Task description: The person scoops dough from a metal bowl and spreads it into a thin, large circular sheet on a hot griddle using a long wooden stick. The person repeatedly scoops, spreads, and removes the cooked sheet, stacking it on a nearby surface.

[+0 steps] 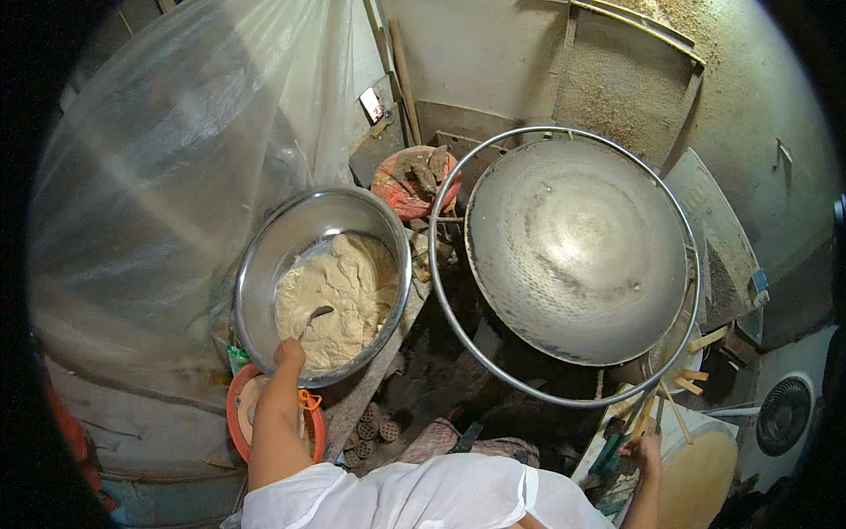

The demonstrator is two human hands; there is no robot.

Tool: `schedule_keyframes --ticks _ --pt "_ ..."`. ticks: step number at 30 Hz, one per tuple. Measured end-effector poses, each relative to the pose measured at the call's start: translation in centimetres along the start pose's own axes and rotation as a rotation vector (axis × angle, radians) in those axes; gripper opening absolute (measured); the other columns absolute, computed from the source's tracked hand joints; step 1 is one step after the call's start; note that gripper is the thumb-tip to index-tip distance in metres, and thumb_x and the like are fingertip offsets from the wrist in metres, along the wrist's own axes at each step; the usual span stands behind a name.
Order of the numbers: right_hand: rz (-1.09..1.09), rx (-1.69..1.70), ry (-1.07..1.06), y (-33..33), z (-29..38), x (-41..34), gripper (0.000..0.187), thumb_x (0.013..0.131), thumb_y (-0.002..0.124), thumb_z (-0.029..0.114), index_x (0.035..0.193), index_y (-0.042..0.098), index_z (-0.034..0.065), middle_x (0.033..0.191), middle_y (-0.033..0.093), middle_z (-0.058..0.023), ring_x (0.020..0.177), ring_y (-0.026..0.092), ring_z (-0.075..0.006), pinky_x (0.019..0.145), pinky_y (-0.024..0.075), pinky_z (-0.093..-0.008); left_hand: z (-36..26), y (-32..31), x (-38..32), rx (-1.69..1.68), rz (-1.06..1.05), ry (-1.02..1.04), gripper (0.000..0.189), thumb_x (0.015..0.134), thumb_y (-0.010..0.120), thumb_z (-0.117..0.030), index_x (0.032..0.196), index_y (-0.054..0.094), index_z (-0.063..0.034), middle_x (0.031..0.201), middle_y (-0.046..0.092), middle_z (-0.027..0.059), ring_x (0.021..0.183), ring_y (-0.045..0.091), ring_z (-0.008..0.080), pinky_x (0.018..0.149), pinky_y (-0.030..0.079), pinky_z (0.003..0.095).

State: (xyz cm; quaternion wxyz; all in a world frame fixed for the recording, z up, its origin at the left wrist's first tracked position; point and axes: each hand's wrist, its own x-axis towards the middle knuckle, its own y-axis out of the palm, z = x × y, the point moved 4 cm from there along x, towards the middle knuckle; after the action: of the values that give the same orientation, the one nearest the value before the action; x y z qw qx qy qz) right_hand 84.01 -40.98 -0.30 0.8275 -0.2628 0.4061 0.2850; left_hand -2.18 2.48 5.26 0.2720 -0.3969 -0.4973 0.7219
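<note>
In the lower left of the head view, my left hand [289,356] grips the handle of a metal spoon or ladle [318,314]. Its bowl is partly sunk in pale, thick batter or dough [350,284]. That mass lies in a wide stainless-steel basin [261,284], whose near rim is under my wrist. At the lower right, my right hand [642,453] has bent fingers beside several wooden sticks or tool handles [642,420]; whether it grips one is unclear. Ahead of me sits a large hammered metal wok [568,264] with a shiny, bare inner surface.
A steel tube ring [441,297] surrounds the wok. Left of my knees stand an orange-rimmed bucket [234,410] and perforated coal briquettes [367,430]. A red container [396,192] holds dark chunks. Plastic sheeting [165,198] hangs left. A round tan board [700,483] and a fan [784,414] are right.
</note>
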Motion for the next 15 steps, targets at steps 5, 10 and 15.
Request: schedule_keyframes --ticks 5,10,15 --pt "-0.032 -0.168 -0.081 7.5 -3.6 -3.7 0.012 0.076 0.048 0.006 0.069 0.048 -0.0035 0.05 0.047 -0.0129 0.041 0.054 -0.031 0.041 0.0458 -0.0406 1.8 6.3 1.9 0.442 0.286 0.439 0.018 0.077 0.066 -0.011 0.093 0.072 -0.0032 0.095 0.069 0.0144 0.086 0.066 0.0294 0.072 0.053 0.0387" --pt "-0.342 -0.278 -0.425 11.1 -5.8 -4.4 0.041 0.093 0.049 0.036 0.07 0.044 0.0027 0.063 0.044 -0.0072 0.05 0.042 -0.0224 0.046 0.0351 -0.0394 2.7 3.8 -7.4 0.598 0.415 0.869 0.02 0.074 0.067 -0.017 0.082 0.072 0.0004 0.083 0.068 0.0174 0.074 0.066 0.0325 0.066 0.053 0.0421" --pt "-0.285 0.037 -0.141 13.1 -6.7 -2.9 0.032 0.092 0.057 0.033 0.083 0.047 0.0042 0.063 0.048 -0.0068 0.051 0.047 -0.0189 0.046 0.0411 -0.0344 2.0 -3.6 -8.5 0.042 0.069 0.365 0.02 0.083 0.058 -0.016 0.087 0.071 -0.0007 0.086 0.067 0.0212 0.083 0.065 0.0377 0.073 0.052 0.047"
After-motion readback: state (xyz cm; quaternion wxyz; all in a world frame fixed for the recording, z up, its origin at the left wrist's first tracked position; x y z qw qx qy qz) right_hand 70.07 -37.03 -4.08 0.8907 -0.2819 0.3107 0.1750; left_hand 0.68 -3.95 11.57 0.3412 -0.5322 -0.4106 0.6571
